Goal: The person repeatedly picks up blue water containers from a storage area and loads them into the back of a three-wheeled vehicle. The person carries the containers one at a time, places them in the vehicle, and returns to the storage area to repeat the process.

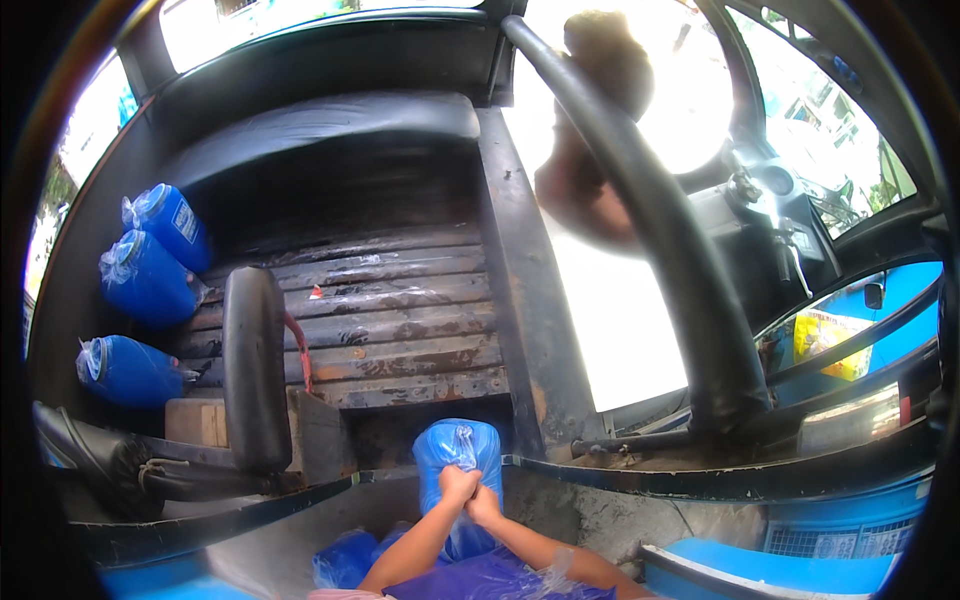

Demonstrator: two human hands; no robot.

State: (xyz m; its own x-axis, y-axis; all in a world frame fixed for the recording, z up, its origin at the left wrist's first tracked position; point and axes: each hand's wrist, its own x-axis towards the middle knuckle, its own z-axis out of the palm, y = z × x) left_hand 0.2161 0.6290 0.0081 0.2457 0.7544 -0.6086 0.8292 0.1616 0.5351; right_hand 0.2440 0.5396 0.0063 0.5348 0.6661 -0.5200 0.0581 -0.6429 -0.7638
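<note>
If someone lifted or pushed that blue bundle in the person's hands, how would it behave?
The blue bundle could be slippery, since its covering looks like glossy, thin plastic. That covering is probably floppy where it wrinkles and gathers near the left hand and right hand. It may be fairly heavy, as both hands grip it, though its contents are hidden.

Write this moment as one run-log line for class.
left hand: closed on blue plastic-wrapped bundle | right hand: same bundle, beside left | slatted vehicle bed: three blue containers at left
</note>
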